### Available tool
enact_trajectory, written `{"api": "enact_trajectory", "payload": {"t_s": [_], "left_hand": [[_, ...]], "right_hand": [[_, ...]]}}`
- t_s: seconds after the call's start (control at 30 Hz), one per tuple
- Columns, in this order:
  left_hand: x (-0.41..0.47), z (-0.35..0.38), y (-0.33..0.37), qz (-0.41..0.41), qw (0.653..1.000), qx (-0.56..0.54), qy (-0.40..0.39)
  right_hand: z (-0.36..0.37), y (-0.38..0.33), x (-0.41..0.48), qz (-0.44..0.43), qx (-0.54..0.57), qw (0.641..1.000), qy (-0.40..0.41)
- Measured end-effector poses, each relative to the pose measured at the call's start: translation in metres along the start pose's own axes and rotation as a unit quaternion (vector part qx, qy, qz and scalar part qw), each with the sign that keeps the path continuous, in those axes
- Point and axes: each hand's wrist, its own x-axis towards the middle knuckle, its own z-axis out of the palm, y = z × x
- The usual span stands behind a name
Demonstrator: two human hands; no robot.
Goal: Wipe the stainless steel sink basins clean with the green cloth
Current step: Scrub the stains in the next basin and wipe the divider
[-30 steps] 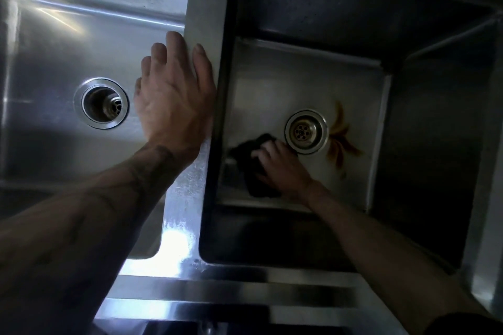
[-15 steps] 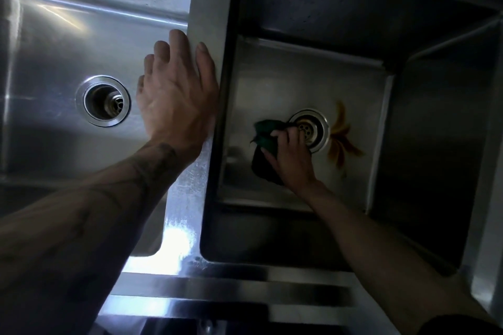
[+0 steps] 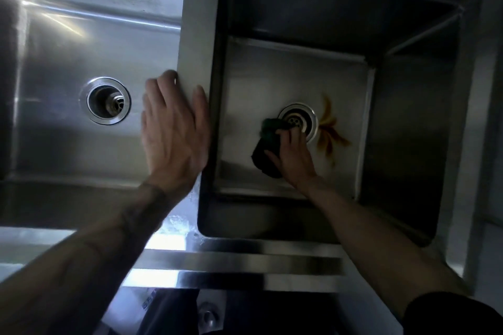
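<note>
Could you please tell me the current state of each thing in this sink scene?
left hand: open, flat on the divider.
right hand: grips the green cloth.
green cloth: bunched, pressed on right basin floor.
right drain: partly covered by right hand.
brown stain: beside right drain, unwiped.
left drain: uncovered.

Dim steel counter (image 3: 245,262) (streaky glare)

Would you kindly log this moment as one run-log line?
right hand: holds green cloth at right drain | left hand: rests on divider | brown stain: present
</note>
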Motion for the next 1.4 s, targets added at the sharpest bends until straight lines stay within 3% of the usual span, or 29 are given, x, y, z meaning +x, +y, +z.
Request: {"api": "enact_trajectory", "payload": {"t_s": [0.07, 0.13, 0.17, 0.23, 0.3, 0.37, 0.43, 0.5, 0.57, 0.63, 0.73, 0.8, 0.87, 0.93, 0.97, 1.03, 1.13, 1.17, 1.27, 1.3, 1.4], "left_hand": [[-0.010, 0.001, -0.001, 0.001, 1.000, 0.013, -0.012], [-0.009, 0.002, 0.001, -0.008, 0.999, 0.029, -0.021], [-0.008, 0.002, 0.002, -0.011, 0.999, 0.036, -0.022], [-0.007, 0.002, 0.003, -0.014, 0.999, 0.048, -0.019], [-0.008, 0.003, 0.004, -0.013, 0.998, 0.055, -0.016], [-0.008, 0.005, 0.003, -0.015, 0.998, 0.064, -0.013], [-0.008, 0.005, 0.003, -0.017, 0.997, 0.070, -0.013], [-0.007, 0.005, 0.004, -0.020, 0.997, 0.071, -0.014], [-0.007, 0.005, 0.004, -0.020, 0.997, 0.073, -0.016], [-0.007, 0.005, 0.004, -0.020, 0.997, 0.073, -0.016], [-0.007, 0.005, 0.004, -0.020, 0.997, 0.071, -0.015], [-0.007, 0.005, 0.004, -0.022, 0.997, 0.067, -0.014], [-0.006, 0.004, 0.005, -0.027, 0.998, 0.063, -0.016], [-0.006, 0.004, 0.005, -0.028, 0.998, 0.062, -0.018], [-0.007, 0.004, 0.005, -0.027, 0.998, 0.060, -0.019], [-0.007, 0.004, 0.005, -0.026, 0.998, 0.056, -0.022], [-0.007, 0.005, 0.004, -0.025, 0.998, 0.056, -0.022], [-0.007, 0.005, 0.004, -0.024, 0.998, 0.057, -0.021], [-0.007, 0.004, 0.005, -0.025, 0.998, 0.056, -0.020], [-0.007, 0.004, 0.005, -0.026, 0.998, 0.054, -0.022], [-0.007, 0.003, 0.006, -0.025, 0.998, 0.050, -0.022]], "right_hand": [[0.002, -0.003, -0.019, -0.109, -0.035, 0.993, -0.016], [-0.005, 0.008, -0.036, -0.256, -0.088, 0.961, -0.061], [-0.008, 0.015, -0.036, -0.285, -0.099, 0.950, -0.076], [-0.011, 0.021, -0.024, -0.240, -0.081, 0.965, -0.070], [-0.007, 0.021, -0.005, -0.106, -0.031, 0.994, -0.027], [0.000, 0.015, -0.002, -0.031, -0.022, 0.999, 0.014], [0.006, 0.011, -0.021, -0.081, -0.046, 0.996, 0.011], [0.005, 0.015, -0.044, -0.213, -0.069, 0.974, -0.038], [-0.005, 0.022, -0.039, -0.287, -0.084, 0.951, -0.081], [-0.008, 0.022, -0.017, -0.240, -0.067, 0.965, -0.077], [-0.005, 0.016, 0.004, -0.068, -0.017, 0.997, -0.015], [-0.001, 0.015, -0.012, -0.102, -0.051, 0.993, -0.003], [0.001, 0.025, -0.041, -0.229, -0.097, 0.968, -0.025], [-0.005, 0.040, -0.051, -0.302, -0.120, 0.944, -0.056], [-0.006, 0.045, -0.047, -0.304, -0.117, 0.943, -0.070], [-0.008, 0.048, -0.030, -0.219, -0.084, 0.969, -0.079], [-0.006, 0.043, -0.018, -0.081, -0.044, 0.996, -0.002], [-0.005, 0.042, -0.025, -0.098, -0.056, 0.994, 0.008], [-0.003, 0.053, -0.055, -0.277, -0.115, 0.954, -0.022], [-0.005, 0.060, -0.057, -0.302, -0.115, 0.945, -0.044], [-0.010, 0.066, -0.039, -0.210, -0.086, 0.972, -0.062]]}}
